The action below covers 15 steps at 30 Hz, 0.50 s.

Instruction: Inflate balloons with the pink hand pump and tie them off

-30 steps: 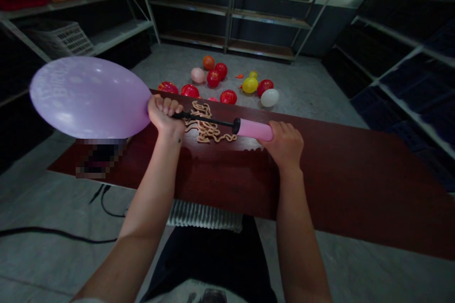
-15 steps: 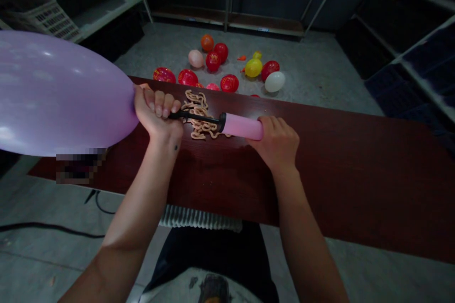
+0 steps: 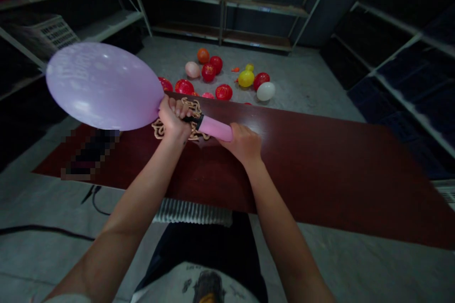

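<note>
One long dark-red worktop runs right across in front of me. Next up is the fat purple balloon, hanging over its left end, neck at my left hand. Got a loose tangle of beige strands lying on the top, partly hidden behind that hand. Pink pump is held between both hands, above the worktop. Right hand is wrapped around the pink barrel; left hand is curled tight around the black end. Past the far edge, a white balloon and smaller orange balloon sit on the floor.
</note>
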### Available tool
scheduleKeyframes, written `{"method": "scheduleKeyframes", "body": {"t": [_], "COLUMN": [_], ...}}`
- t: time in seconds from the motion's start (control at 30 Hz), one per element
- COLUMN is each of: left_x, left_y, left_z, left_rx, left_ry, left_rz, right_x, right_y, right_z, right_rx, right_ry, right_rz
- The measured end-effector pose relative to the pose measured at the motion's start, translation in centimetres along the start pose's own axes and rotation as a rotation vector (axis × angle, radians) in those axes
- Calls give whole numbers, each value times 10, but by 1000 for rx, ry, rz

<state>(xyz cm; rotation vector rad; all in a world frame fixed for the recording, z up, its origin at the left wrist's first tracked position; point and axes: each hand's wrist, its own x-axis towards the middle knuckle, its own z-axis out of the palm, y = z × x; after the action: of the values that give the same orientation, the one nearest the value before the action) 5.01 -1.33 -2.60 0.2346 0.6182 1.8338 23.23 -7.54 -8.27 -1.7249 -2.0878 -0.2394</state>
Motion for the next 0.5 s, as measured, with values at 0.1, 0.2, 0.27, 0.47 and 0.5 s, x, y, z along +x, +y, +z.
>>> {"method": "scheduleKeyframes", "body": {"t": [0.1,0.2,0.27,0.47,0.5], "left_x": [6,6,5,20,25], "left_y": [0,7,16,49,54], "left_z": [3,13,20,32,32], "left_rx": [13,43,50,17,0], "left_ry": [-20,-8,18,138,102], "left_rz": [2,-18,-18,73,64], "right_x": [-1,-2,-3,-5,-5], "right_y": [-4,-6,-6,-5,-5], "right_z": [1,2,3,1,0], "right_rx": [35,62,73,82,84], "right_ry": [-13,-18,-16,-10,-4], "right_rz": [33,39,36,28,25]}}
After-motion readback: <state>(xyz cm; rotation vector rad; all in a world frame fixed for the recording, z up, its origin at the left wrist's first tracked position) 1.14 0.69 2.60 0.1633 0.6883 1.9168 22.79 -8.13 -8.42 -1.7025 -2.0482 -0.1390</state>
